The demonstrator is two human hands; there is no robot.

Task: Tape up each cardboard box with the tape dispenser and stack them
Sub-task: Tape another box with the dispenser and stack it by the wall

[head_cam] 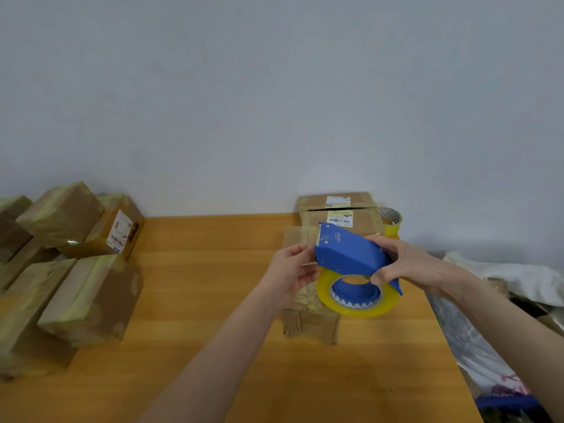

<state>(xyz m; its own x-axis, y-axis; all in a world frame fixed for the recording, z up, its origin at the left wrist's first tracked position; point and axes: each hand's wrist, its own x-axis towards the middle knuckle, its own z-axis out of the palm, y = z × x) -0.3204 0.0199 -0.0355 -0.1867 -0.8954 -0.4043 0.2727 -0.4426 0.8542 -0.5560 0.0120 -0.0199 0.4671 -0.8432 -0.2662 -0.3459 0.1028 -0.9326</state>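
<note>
**TAPE DISPENSER HELD IN BOTH HANDS ABOVE A BOX**

Behind both hands: a plain pale wall (pixel 274 87). Beneath both hands: a wooden table (pixel 213 300).

Well to the left of the left hand: a cluster of taped cardboard boxes (pixel 76 285), stacked in layers, most wrapped in yellowish tape, one with a white label on its side.

To the right of the right hand, past the table edge: a heap of white and clear plastic (pixel 518 276).

Beyond the hands, against the wall: a labelled cardboard box (pixel 338 212), with a dark gap between its top flaps.

Directly below the hands: a smaller cardboard box (pixel 308 319) on the table, its top streaked with yellowish tape, largely hidden by the dispenser.

Between the hands, above the smaller box: a blue tape dispenser (pixel 348 254), tilted, cutter end raised toward the left hand. On its blue hub, at the lower side: a yellowish tape roll (pixel 357 300). Contact with the box below: not discernible.

Right hand (pixel 409 264): wrapped round the rear of the tape dispenser, fingers over the top, thumb against the near side beside the hub.

Left hand (pixel 290 273): fingers and thumb curled, pinching at the cutter end. Casing or loose tape end: not discernible.

Just beyond the right hand, beside the labelled box: a spare tape roll (pixel 392 219), standing on edge.
</note>
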